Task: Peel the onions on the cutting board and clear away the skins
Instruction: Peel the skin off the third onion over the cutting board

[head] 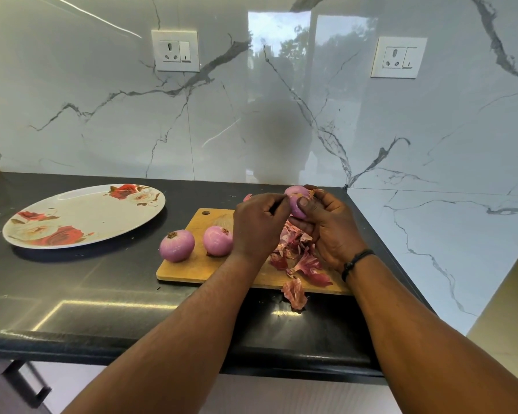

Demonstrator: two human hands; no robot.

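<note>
My right hand [329, 225] grips a pink onion [296, 201] above the far end of the wooden cutting board [198, 267], thumb pressed on its front. My left hand [256, 225] has its fingers curled against the onion's left side, seemingly pinching at its skin. Two peeled pink onions, one [177, 245] at the board's left corner and another [218, 240] beside it, sit on the board. A heap of reddish onion skins [299, 258] lies on the board's right half under my right hand. One skin piece [294, 293] hangs over the board's near edge onto the counter.
A large oval plate [81, 216] with red rose print lies on the black counter [102, 297] to the left of the board. A marble-look wall with two sockets stands behind, and another wall closes off the right side. A small skin scrap [247, 197] lies behind the board.
</note>
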